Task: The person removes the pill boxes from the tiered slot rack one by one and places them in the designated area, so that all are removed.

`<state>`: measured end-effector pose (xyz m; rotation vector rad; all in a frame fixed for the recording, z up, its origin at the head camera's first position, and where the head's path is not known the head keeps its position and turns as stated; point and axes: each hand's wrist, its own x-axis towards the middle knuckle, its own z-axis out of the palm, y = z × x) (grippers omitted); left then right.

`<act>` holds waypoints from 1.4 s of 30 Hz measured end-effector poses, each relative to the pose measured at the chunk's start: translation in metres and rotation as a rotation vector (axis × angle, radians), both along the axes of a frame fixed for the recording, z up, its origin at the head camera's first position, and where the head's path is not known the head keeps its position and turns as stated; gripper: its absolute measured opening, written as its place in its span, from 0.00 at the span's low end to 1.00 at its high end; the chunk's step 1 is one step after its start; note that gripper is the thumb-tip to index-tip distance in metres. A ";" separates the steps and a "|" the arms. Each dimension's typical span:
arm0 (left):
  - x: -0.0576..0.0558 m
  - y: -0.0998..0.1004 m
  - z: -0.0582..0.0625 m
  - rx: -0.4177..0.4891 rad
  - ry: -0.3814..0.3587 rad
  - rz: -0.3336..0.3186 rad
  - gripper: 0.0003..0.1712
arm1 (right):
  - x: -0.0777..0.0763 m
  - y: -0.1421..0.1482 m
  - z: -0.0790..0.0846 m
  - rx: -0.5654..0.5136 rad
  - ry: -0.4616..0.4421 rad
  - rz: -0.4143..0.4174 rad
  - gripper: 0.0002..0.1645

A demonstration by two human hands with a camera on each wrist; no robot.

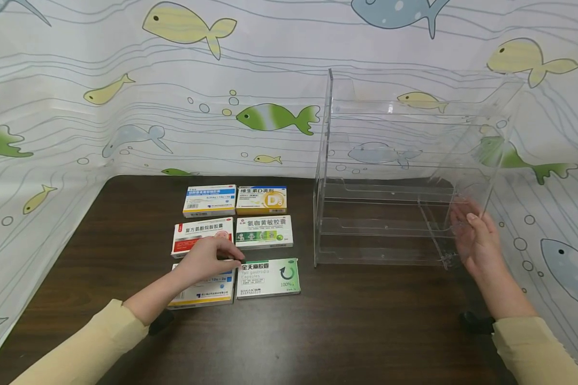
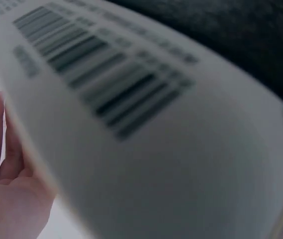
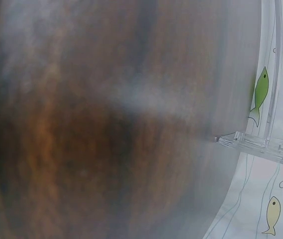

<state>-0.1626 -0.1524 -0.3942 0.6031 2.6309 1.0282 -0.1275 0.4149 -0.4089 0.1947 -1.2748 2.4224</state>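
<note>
My left hand (image 1: 203,263) reaches over the boxes, its thumb and fingertips right at the upper left corner of the green and white gastrodia capsule box (image 1: 268,278), which lies flat. Under the wrist is a white, blue and yellow medicine box (image 1: 207,291), partly hidden by the hand. In the left wrist view a white box side with a barcode (image 2: 101,74) fills most of the picture. My right hand (image 1: 479,240) rests against the right side of a clear acrylic rack (image 1: 380,230), fingers along the panel and thumb near its front edge.
Behind the left hand lie a red and white capsule box (image 1: 199,230), a green and white capsule box (image 1: 265,232), a blue and white box (image 1: 209,200) and a vitamin D box (image 1: 261,199). A fish-patterned curtain (image 1: 279,59) surrounds the dark table (image 1: 342,331).
</note>
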 end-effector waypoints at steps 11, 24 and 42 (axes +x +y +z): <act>0.001 0.007 -0.010 -0.006 -0.029 -0.033 0.11 | 0.000 0.000 -0.001 -0.065 0.064 0.057 0.21; 0.007 0.004 -0.013 0.005 -0.014 -0.014 0.12 | -0.006 -0.001 0.001 -0.007 0.002 0.021 0.20; 0.005 -0.010 -0.009 0.084 0.000 0.093 0.13 | -0.003 0.010 -0.003 -0.067 0.088 0.108 0.21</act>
